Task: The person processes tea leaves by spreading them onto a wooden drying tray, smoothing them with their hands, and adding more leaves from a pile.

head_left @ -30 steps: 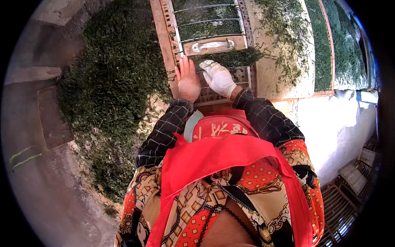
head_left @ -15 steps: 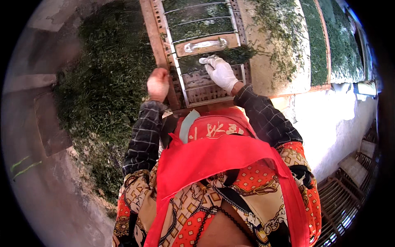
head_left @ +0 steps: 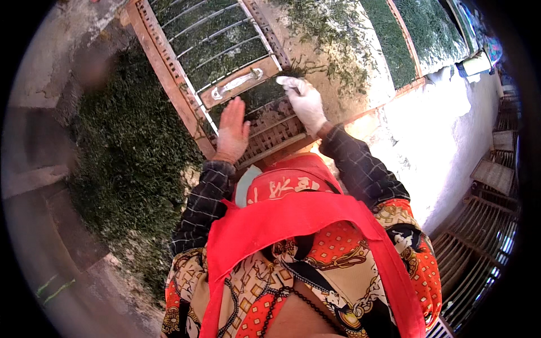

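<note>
My bare left hand is open, its fingers stretched out together and the thumb apart. It rests at the left side of a white-barred rack, near a small bed of dark green leafy strands. My right hand, in a white glove, reaches over the rack's right rail. Its fingers bend loosely toward the left at the edge of the strands, and I see nothing gripped in them. Just beyond both hands lies a wooden board with a silver handle across the rack; green strands fill the rack behind it.
A large heap of dark green strands lies to the left, beside a wooden beam. To the right are a pale board strewn with strands and wood-edged green beds. Slatted racks stand at the lower right.
My left hand has gone from closed beside the rack to open over its left side. My right hand has shifted to the rack's right edge. The view has turned.
</note>
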Motion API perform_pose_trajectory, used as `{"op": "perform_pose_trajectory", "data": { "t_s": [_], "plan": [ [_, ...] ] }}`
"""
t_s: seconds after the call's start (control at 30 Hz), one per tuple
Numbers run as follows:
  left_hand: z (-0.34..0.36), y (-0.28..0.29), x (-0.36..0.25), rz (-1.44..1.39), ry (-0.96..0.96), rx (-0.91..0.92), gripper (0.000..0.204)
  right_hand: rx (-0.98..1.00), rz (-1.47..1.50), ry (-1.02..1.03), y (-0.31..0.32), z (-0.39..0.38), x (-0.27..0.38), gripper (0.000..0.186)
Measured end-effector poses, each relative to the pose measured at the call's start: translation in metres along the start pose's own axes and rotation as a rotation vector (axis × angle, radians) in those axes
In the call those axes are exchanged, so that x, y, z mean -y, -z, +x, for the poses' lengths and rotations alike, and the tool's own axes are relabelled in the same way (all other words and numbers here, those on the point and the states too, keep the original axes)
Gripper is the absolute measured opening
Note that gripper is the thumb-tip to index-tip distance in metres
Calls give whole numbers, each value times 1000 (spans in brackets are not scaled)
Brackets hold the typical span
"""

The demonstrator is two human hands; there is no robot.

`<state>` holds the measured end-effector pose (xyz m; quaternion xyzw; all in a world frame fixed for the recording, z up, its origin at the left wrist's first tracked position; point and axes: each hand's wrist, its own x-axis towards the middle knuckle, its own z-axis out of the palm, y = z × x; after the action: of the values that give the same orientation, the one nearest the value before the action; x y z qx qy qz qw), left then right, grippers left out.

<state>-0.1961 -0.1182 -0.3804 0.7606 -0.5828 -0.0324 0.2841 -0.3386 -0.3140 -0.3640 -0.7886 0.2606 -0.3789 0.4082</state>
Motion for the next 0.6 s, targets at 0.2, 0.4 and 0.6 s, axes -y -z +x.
{"op": "perform_pose_trajectory", "data": {
  "t_s": [0.2,0.4,0.6],
  "plan": [
    [60,-56,-34,-49,-182,22,59,211,-751,262,28,13,-6,50],
    [77,-81,-40,226,-145,159,65,237,-835,496,22,52,-21,33],
    [76,-79,-32,93,-141,192,52,258,-929,425,-35,39,2,9]
  ]
}}
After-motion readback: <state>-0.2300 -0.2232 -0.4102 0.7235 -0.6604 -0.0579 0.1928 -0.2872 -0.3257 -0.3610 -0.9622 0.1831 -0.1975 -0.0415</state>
